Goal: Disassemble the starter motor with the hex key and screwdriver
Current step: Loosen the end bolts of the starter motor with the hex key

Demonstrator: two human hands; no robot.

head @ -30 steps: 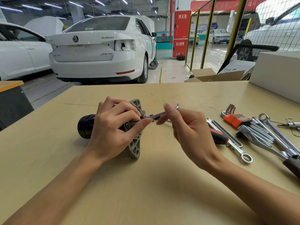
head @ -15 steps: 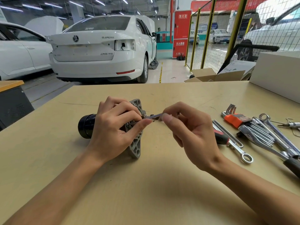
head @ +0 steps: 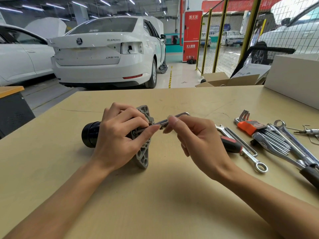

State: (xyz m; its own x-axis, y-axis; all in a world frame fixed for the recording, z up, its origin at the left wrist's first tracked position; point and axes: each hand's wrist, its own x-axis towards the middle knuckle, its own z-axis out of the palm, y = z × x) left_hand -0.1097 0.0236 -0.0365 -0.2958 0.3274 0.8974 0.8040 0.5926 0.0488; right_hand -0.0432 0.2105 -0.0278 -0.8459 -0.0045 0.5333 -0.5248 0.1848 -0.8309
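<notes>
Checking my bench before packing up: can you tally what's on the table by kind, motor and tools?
starter motor: 1
hex key in use: 1
hex key set in orange holder: 1
red-and-black screwdriver: 1
spanners with a visible ring end: 2
Total: 6. The other overlapping chrome tools at the right are too tangled to sort.

We counted two hands, left (head: 119,142) and right (head: 198,140), one starter motor (head: 91,135), one hex key (head: 174,118), one screwdriver (head: 231,144), one set of hex keys (head: 250,126), two white cars nearby (head: 107,54).
</notes>
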